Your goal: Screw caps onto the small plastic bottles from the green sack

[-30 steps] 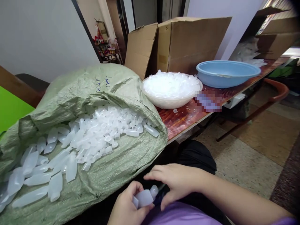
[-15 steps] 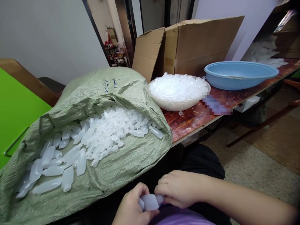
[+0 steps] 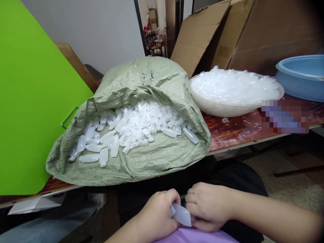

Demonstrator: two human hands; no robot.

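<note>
Low in front of my lap, my left hand [image 3: 159,212] is closed around a translucent white plastic tube [image 3: 182,215], thumb on top. Another edge of the same pale plastic shows by the thumb; whether it is a separate piece I cannot tell. At the tube's right end my right hand [image 3: 211,206] is closed with curled fingers, and they hide that end. Beyond my hands, a pale green woven sack [image 3: 162,153] lies with its mouth open towards me. Many similar tubes [image 3: 141,121] are heaped inside, some loose near its lip.
Right of the sack, a white basin [image 3: 227,109] is heaped with clear plastic pieces, beside a blue basin [image 3: 301,81]. Cardboard boxes [image 3: 202,32] stand behind. A bright green board [image 3: 32,111] rises at left. The red-brown table [image 3: 233,131] edge runs before me.
My view has turned left, so the sack and basins sit farther right and more green board shows. Both hands stay on the tube, which is now tilted down more to the right.
</note>
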